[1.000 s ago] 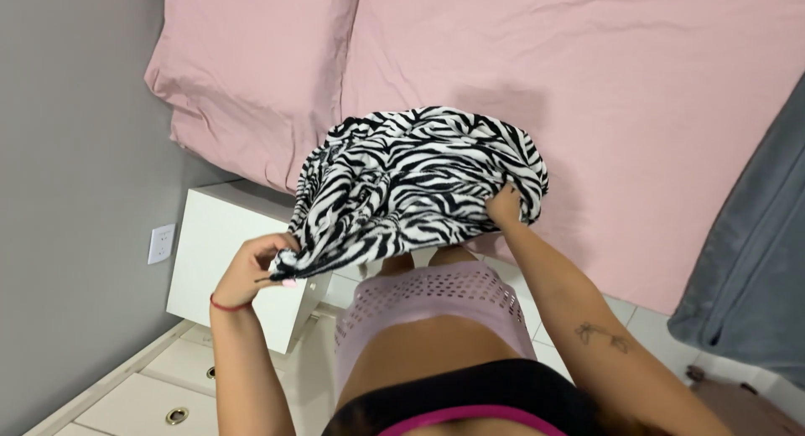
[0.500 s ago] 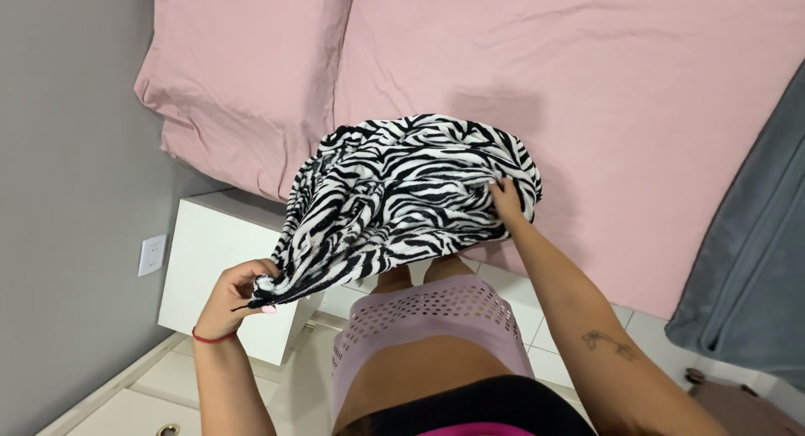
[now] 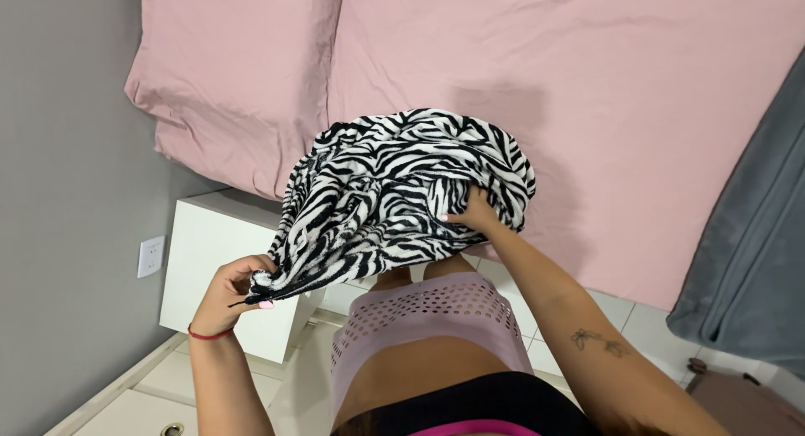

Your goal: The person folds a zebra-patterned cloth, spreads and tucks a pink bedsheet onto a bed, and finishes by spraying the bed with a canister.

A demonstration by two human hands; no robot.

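The fingers (image 3: 262, 295) of the left hand (image 3: 235, 292) are curled shut around one bunched corner of the zebra-striped cloth (image 3: 402, 189), pinching it into a tight twist; pale pink nails show at the tips. That hand sits low, above the white nightstand (image 3: 210, 272), with the wrist bent upward and a thin red band (image 3: 210, 334) round it. The forearm runs straight down toward the bottom edge of the view.

The right hand (image 3: 474, 216) is pushed into the folds at the cloth's right side, fingers (image 3: 453, 219) closed on a gather of fabric; the fingertips are partly buried, so only the knuckles and thumb side show. Its forearm stretches diagonally down to the right and carries a small dark tattoo (image 3: 597, 341).

The cloth hangs between the two hands, held up in the air over the near edge of the bed (image 3: 637, 117) and the gap beside it. It is soft, crumpled and baggy, with black and white stripes, swelling wide on the right and narrowing to the twisted corner on the left.

On the grey wall (image 3: 59, 151), a small white square wall socket (image 3: 149, 257) sits just left of the nightstand. A pink pillow (image 3: 226, 75) lies at the bed's left corner on the pink sheet, and a grey blanket (image 3: 755, 243) drapes off the right edge.
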